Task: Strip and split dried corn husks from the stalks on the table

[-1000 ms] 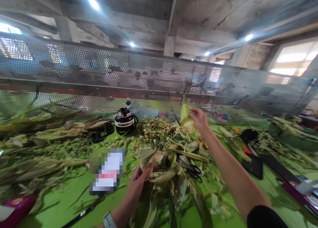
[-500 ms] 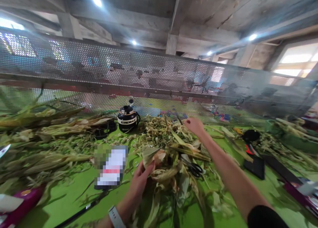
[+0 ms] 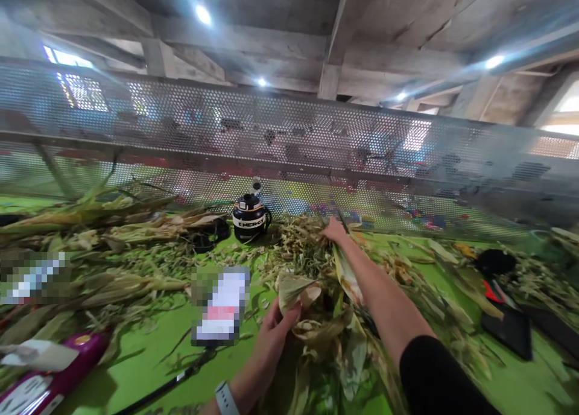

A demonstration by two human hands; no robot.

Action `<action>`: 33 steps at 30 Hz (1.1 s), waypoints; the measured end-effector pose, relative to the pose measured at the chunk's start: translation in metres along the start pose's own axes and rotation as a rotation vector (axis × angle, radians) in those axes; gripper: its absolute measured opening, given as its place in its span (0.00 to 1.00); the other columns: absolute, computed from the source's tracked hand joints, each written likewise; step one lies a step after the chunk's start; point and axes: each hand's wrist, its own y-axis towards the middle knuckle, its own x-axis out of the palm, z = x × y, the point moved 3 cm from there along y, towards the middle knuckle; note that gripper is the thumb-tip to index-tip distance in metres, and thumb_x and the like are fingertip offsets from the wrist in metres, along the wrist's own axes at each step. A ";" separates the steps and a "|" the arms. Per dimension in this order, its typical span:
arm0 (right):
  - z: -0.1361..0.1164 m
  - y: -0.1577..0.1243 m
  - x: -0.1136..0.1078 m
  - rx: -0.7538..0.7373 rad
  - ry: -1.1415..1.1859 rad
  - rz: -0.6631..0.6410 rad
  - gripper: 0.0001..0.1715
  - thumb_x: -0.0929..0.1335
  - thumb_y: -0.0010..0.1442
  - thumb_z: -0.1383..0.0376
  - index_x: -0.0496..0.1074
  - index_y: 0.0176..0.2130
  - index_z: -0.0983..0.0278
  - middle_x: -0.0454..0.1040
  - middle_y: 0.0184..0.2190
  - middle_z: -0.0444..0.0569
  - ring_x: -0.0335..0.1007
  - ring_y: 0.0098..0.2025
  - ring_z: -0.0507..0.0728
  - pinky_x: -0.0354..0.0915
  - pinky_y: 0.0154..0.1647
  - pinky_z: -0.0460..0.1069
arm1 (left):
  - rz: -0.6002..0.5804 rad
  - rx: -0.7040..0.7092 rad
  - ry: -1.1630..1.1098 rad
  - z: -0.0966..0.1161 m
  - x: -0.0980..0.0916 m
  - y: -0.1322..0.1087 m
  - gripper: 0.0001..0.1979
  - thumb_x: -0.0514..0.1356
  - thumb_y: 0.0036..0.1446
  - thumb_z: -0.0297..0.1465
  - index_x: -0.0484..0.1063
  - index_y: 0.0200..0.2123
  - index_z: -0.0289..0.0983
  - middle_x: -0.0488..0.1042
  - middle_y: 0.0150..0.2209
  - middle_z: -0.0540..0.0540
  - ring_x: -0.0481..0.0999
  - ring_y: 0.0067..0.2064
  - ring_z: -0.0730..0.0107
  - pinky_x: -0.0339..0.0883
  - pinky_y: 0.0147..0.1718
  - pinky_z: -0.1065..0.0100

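Observation:
My left hand (image 3: 274,336) grips a corn ear in its dry husk (image 3: 296,291) near the front of the green table (image 3: 145,354). My right hand (image 3: 335,230) reaches far forward and rests on the heap of pulled husks (image 3: 303,240) by the mesh screen. Its fingers are curled down into the leaves; what they hold, if anything, is hidden. A husk strip (image 3: 346,273) lies along my right forearm.
A black jug marked ENERGY (image 3: 250,217) stands at the back by the perforated metal screen (image 3: 289,149). Corn stalks (image 3: 104,234) are piled at the left. A purple object (image 3: 49,379) lies front left, a blurred card (image 3: 221,306) in the middle, black tools (image 3: 504,324) at the right.
My right hand held a husk leaf up, then dropped it and reached farther forward onto the husk heap. The view swung left. My left hand stayed on the corn ear.

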 end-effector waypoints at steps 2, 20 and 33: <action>0.010 0.001 -0.014 0.057 0.081 0.066 0.25 0.68 0.45 0.69 0.68 0.46 0.67 0.75 0.33 0.51 0.72 0.37 0.59 0.65 0.36 0.49 | 0.011 -0.003 -0.001 0.001 0.001 -0.001 0.28 0.68 0.42 0.39 0.71 0.48 0.38 0.76 0.47 0.42 0.75 0.48 0.55 0.68 0.45 0.63; 0.022 -0.025 -0.135 -0.129 0.701 0.778 0.21 0.61 0.50 0.66 0.65 0.45 0.67 0.71 0.41 0.52 0.67 0.41 0.55 0.63 0.44 0.50 | 0.084 -0.067 -0.034 0.014 0.002 -0.001 0.23 0.66 0.45 0.36 0.69 0.47 0.41 0.78 0.40 0.46 0.78 0.37 0.64 0.69 0.28 0.71; 0.013 -0.044 -0.204 -0.233 0.171 1.096 0.18 0.59 0.54 0.73 0.64 0.45 0.63 0.65 0.37 0.53 0.62 0.42 0.61 0.61 0.46 0.60 | 0.095 -0.008 0.062 0.042 0.015 0.021 0.19 0.65 0.45 0.37 0.68 0.41 0.39 0.76 0.38 0.46 0.76 0.37 0.67 0.67 0.31 0.70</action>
